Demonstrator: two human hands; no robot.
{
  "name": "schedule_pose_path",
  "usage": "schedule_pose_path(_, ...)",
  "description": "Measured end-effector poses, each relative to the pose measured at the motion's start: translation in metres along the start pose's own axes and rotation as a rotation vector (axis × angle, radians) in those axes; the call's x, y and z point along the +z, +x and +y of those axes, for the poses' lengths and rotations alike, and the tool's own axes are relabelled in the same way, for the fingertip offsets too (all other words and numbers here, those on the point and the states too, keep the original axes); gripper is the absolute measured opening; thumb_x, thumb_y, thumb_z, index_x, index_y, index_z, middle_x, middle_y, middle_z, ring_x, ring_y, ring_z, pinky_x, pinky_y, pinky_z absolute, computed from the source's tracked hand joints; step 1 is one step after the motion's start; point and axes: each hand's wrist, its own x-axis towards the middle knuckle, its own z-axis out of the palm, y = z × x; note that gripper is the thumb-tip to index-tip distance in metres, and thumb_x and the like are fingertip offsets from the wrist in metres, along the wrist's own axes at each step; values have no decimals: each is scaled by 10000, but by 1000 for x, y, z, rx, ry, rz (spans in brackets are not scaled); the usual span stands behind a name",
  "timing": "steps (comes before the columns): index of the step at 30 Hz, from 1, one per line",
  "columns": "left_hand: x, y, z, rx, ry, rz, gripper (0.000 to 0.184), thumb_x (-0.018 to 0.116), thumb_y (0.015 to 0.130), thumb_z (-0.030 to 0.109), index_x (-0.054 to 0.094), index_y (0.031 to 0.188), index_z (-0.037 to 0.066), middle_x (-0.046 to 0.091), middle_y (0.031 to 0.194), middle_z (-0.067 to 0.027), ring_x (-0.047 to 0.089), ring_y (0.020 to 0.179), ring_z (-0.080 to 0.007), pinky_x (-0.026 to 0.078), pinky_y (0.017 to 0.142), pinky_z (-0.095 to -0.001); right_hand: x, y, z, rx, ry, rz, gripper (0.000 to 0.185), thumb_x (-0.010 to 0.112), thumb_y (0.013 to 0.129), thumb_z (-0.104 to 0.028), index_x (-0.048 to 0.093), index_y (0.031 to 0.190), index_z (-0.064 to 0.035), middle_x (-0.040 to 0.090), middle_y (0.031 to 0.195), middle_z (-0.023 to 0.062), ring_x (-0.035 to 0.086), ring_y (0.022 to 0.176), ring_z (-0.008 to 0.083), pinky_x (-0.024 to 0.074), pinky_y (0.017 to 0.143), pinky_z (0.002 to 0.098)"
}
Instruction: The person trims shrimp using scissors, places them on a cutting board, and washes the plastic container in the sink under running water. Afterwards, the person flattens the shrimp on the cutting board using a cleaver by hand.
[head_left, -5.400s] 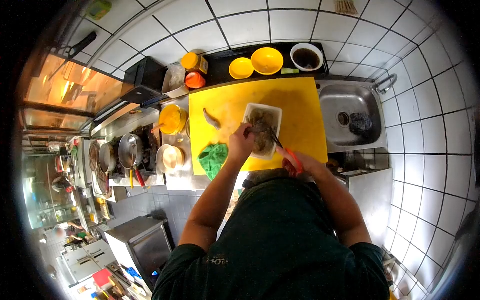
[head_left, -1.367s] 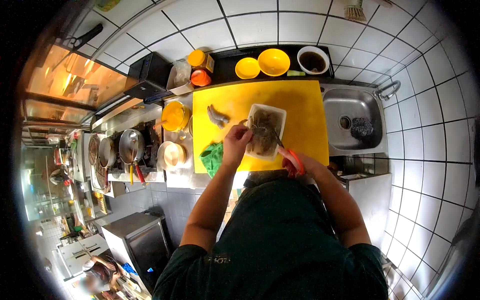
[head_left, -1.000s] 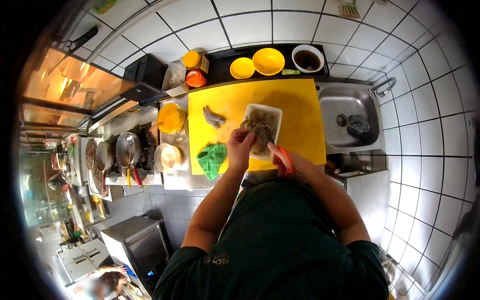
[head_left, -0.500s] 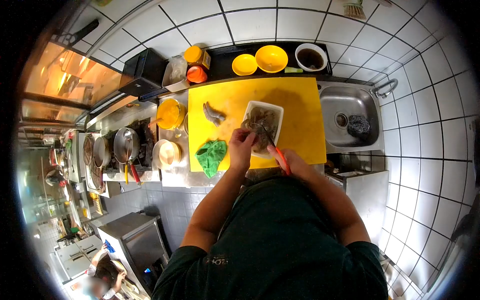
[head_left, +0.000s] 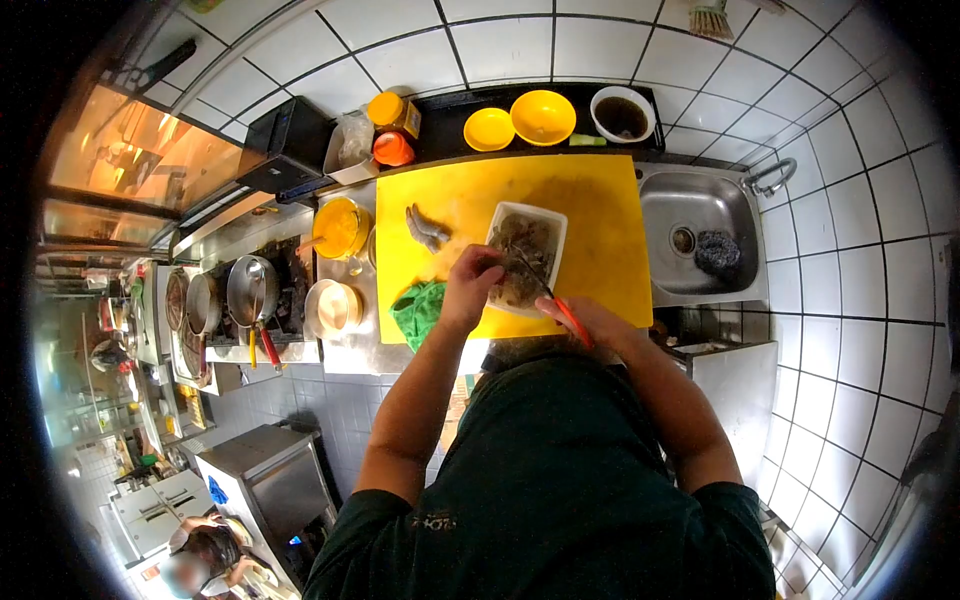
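A white rectangular tray [head_left: 561, 226] stands on the yellow cutting board [head_left: 606, 258] and holds a greyish heap, with dark pieces in it that look like shrimp. My left hand [head_left: 472, 284] is over the tray's left rim, its fingers pinched together; whatever they hold is hidden. Red-handled scissors [head_left: 574, 322] are gripped in my right hand [head_left: 592, 324] at the tray's lower right, their dark blades slanting up-left over the contents. Several grey shrimp [head_left: 428, 228] lie together on the board's left side. Beside my left wrist is a crumpled green cloth [head_left: 417, 312].
A steel sink [head_left: 745, 200] with a dark scrubber [head_left: 717, 252] adjoins the board's right. Yellow bowls [head_left: 543, 117] and a bowl of dark liquid [head_left: 620, 114] line the back ledge. Pans [head_left: 252, 290] sit on the stove at left. Another person [head_left: 205, 555] works at lower left.
My left hand has moved slightly left and up, away from the scissor blades. My right hand and the scissors have shifted a little right. The other person has changed posture.
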Motion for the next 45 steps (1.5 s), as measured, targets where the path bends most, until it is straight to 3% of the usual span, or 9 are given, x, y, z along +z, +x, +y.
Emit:
schedule_pose_path(20,-10,14,10,-174,93,-129,268,631,847,-52,527,1085,13,618,937,-110,617,819,-187,515,748,-296,5,15,48,55,-104,72,681,523,939,-629,673,815,23,638,724,251,638,716,386,486,717,453)
schedule_pose_path(26,-8,14,6,-221,-25,-159,283,630,848,-50,519,1101,14,615,949,-110,627,841,-196,519,752,-296,0,4,13,117,-127,28,597,482,980,-594,670,925,-30,597,760,69,579,710,206,459,700,304)
schedule_pose_path(32,-35,23,-3,-66,220,-57,282,625,853,-46,514,1106,12,630,893,-101,633,759,-183,526,691,-300,1,12,50,233,86,16,771,423,926,-729,699,978,-11,655,777,145,608,724,286,481,706,391)
schedule_pose_path(35,-56,31,17,34,223,132,282,632,858,-31,510,1109,11,639,878,-99,638,732,-180,525,664,-307,-3,-3,30,196,136,67,767,428,908,-753,685,954,-31,617,772,88,562,684,222,460,645,350)
schedule_pose_path(37,-70,40,29,68,307,210,322,634,869,-20,498,1159,15,641,888,-103,643,758,-165,525,674,-295,-3,0,35,277,143,63,744,449,904,-745,675,956,-39,609,776,81,551,681,216,456,636,346)
schedule_pose_path(41,-73,40,33,436,1325,253,308,638,882,131,596,1171,35,683,949,-237,682,806,-383,551,735,-449,-3,2,30,298,116,95,712,475,909,-720,659,1017,-41,614,801,76,547,702,220,455,656,340)
schedule_pose_path(42,-51,34,43,452,1240,198,222,604,886,182,666,1050,47,678,911,-251,647,828,-467,537,747,-519,-3,2,29,289,118,89,717,474,911,-719,658,1032,-37,615,802,75,550,703,221,457,660,341)
schedule_pose_path(43,-44,36,28,253,1262,171,168,556,899,169,676,924,54,674,833,-220,653,792,-447,538,718,-516,-4,2,29,280,119,83,721,474,912,-717,657,1047,-32,617,803,75,552,704,222,460,664,342)
schedule_pose_path(45,-23,38,8,439,1528,-68,198,530,880,162,644,777,36,665,791,-215,670,746,-401,542,679,-506,-4,2,26,252,115,77,728,473,915,-714,654,1058,-23,619,806,76,556,706,220,463,665,344)
